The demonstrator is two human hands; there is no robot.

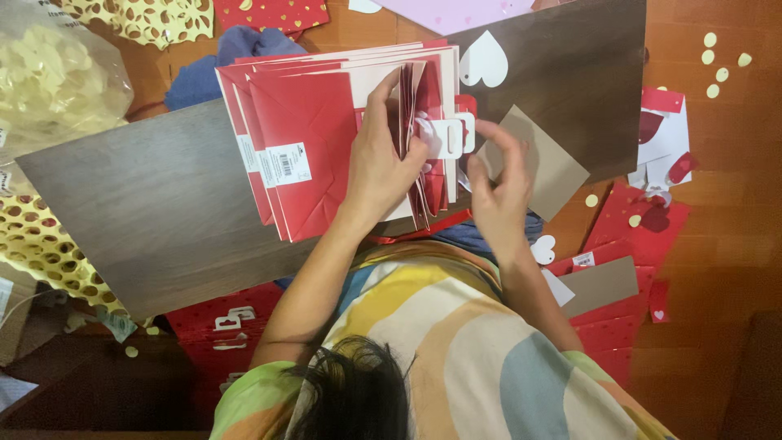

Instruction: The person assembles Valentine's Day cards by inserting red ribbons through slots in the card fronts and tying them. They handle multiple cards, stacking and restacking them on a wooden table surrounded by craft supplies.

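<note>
A stack of flat red paper bags (297, 138) lies on a dark wooden board (155, 204). My left hand (381, 167) rests on the stack, its fingers curled into the bags' open edges and holding them. My right hand (497, 191) is just right of the stack, its fingertips pinching a white plastic hanger tab (450, 137) at the bags' edge. A grey-brown card (550, 167) lies under and beyond my right hand. A white paper heart (484, 59) sits on the board above.
More red bags (220, 326) with white tabs lie at the lower left. Red scraps and a grey card (603, 285) lie on the right. Yellow perforated sheets (41, 236) and a plastic bag (49, 73) are on the left. Small pale hearts (721, 61) dot the far right.
</note>
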